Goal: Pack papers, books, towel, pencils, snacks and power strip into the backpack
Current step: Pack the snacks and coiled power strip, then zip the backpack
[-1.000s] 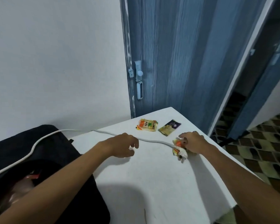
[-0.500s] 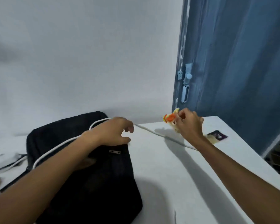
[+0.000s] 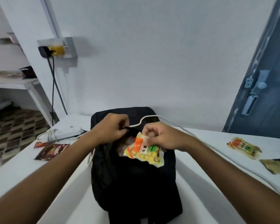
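A black backpack [image 3: 136, 183] lies on the white table [image 3: 200, 183] in front of me, its top open. My left hand [image 3: 110, 128] grips the edge of the backpack's opening and holds it up. My right hand [image 3: 163, 136] pinches a yellow and orange snack packet [image 3: 144, 152] right over the opening. A white power strip [image 3: 66, 132] lies on the table to the left of the backpack. Its white cable [image 3: 150, 118] arcs over the backpack's top and runs off to the right behind my right arm.
A brown snack packet [image 3: 52, 151] lies at the table's left edge. Two more snack packets, one yellow and orange [image 3: 244, 147] and one dark [image 3: 276, 165], lie on the right. A blue door [image 3: 263, 78] stands at the right, a wall socket [image 3: 55, 49] at upper left.
My view swung left from the table's right end to the backpack. My right hand carried the snack packet over the opening. My left hand let go of the cable and took the backpack's edge.
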`<state>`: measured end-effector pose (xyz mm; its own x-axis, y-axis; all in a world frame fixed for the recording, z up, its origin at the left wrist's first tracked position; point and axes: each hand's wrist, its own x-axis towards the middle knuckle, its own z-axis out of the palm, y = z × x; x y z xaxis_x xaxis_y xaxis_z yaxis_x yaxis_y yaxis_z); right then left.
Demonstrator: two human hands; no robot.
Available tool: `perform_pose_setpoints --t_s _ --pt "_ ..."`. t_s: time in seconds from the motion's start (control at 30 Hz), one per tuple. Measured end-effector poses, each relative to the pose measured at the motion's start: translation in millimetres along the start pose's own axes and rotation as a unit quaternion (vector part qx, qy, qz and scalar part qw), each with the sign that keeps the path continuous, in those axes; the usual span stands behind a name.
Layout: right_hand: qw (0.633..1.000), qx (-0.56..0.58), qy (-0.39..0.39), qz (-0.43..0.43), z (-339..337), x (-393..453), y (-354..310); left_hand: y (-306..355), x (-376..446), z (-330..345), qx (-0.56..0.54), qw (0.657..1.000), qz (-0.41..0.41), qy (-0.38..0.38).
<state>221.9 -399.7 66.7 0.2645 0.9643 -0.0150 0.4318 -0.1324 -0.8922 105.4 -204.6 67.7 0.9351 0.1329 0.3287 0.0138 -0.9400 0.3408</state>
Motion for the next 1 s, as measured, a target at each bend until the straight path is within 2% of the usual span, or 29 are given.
perform_pose_setpoints --t_s 0.07,0.13,0.2,0.27,0.37,0.5,0.53,0.6,0.67,0.73,0.77,0.83,0.9,1.0 --pt "0.996 -0.058 0.053 0.034 20.1 11.3 9.4 3.2 5.4 -5.5 -0.023 0.999 -0.01 0.028" --pt "0.981 -0.072 0.175 0.042 40.9 24.0 18.1 5.4 10.7 -6.7 -0.024 0.999 -0.012 0.043" --pt "0.958 -0.092 0.27 0.022 56.4 37.3 24.7 6.9 16.0 -6.6 -0.02 0.998 -0.015 0.053" --pt "0.938 -0.155 0.309 -0.03 65.3 52.3 32.8 9.5 21.0 -5.4 -0.018 0.998 -0.02 0.06" --pt "0.912 -0.245 0.321 -0.072 72.2 70.6 38.1 12.6 24.9 -3.4 -0.011 0.998 -0.018 0.061" --pt "0.88 -0.385 0.277 -0.019 73.4 87.3 26.3 10.9 26.9 -3.5 -0.001 0.998 -0.009 0.062" --pt "0.856 -0.427 0.29 -0.025 74.2 90.3 23.7 10.9 28.5 -3.5 0.005 0.998 -0.004 0.055" --pt "0.835 -0.495 0.239 -0.02 77.1 86.8 15.4 11.9 32.2 -2.2 0.018 0.999 0.003 0.034" --pt "0.876 -0.444 0.187 -0.012 79.4 78.3 13.9 14.1 38.9 1.8 0.027 1.0 0.006 0.006" --pt "0.933 -0.34 0.115 0.0 75.9 66.6 16.0 15.8 47.1 5.6 0.042 0.999 0.003 -0.026" --pt "0.948 -0.304 0.096 -0.015 75.0 59.0 16.0 16.8 50.5 6.3 0.054 0.998 0.0 -0.042" --pt "0.951 -0.296 0.067 -0.062 70.3 44.4 20.5 19.3 59.2 10.6 0.083 0.994 -0.006 -0.077" --pt "0.943 -0.288 0.107 -0.129 61.7 25.0 29.4 26.6 67.3 20.7 0.136 0.983 -0.003 -0.124" --pt "0.912 -0.262 0.257 -0.185 31.6 -10.9 41.8 40.0 74.4 40.7 0.27 0.944 0.004 -0.19"
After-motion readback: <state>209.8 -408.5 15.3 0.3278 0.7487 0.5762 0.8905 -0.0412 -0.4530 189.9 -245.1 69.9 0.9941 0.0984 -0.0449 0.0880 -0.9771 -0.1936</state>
